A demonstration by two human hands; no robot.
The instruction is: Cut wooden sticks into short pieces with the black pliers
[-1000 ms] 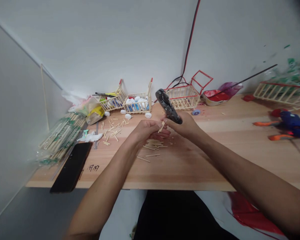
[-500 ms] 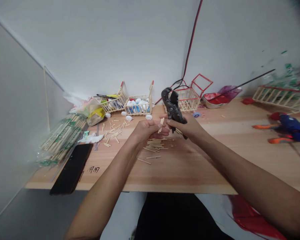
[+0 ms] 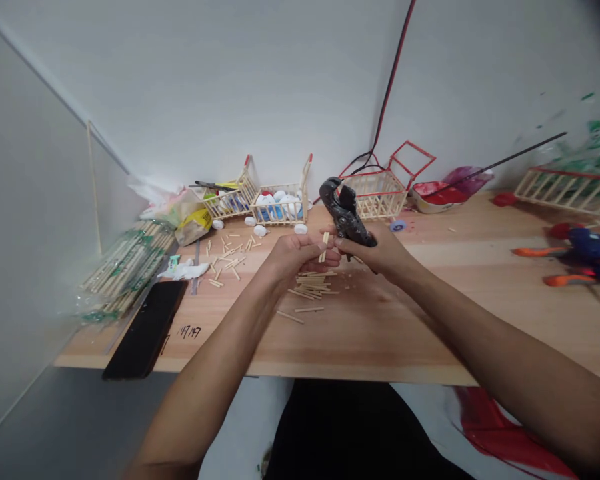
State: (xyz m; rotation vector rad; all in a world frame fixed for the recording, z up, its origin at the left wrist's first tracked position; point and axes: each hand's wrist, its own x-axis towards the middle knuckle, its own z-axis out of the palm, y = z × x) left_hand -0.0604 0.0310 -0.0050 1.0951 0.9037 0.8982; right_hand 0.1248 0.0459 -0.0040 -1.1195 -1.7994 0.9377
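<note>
Between the thumb and fingers of my left hand (image 3: pixel 300 257) are a couple of short wooden sticks (image 3: pixel 324 247), held roughly upright. My right hand (image 3: pixel 373 248) is wrapped round a black hand cutter (image 3: pixel 345 212) with a hooked jaw, its head pointing up and away from me. The right fingertips are close to the sticks in my left hand; whether they touch is unclear. A stick end shows below the right hand. Just under both hands, a pile of cut sticks (image 3: pixel 313 287) lies on the wooden table (image 3: pixel 360 347).
More stick pieces (image 3: pixel 225 260) lie further left. Small wooden carts (image 3: pixel 280 205) stand along the wall, near a red-trimmed basket (image 3: pixel 375 197). A phone (image 3: pixel 143 330) and bagged sticks (image 3: pixel 127 267) are at left. A blue-and-orange tool (image 3: pixel 590 253) and a red paint tub (image 3: pixel 435 197) are at right.
The view has shifted slightly, so the table items sit a little higher and further right. Both hands keep their grips on the sticks and the cutter.
</note>
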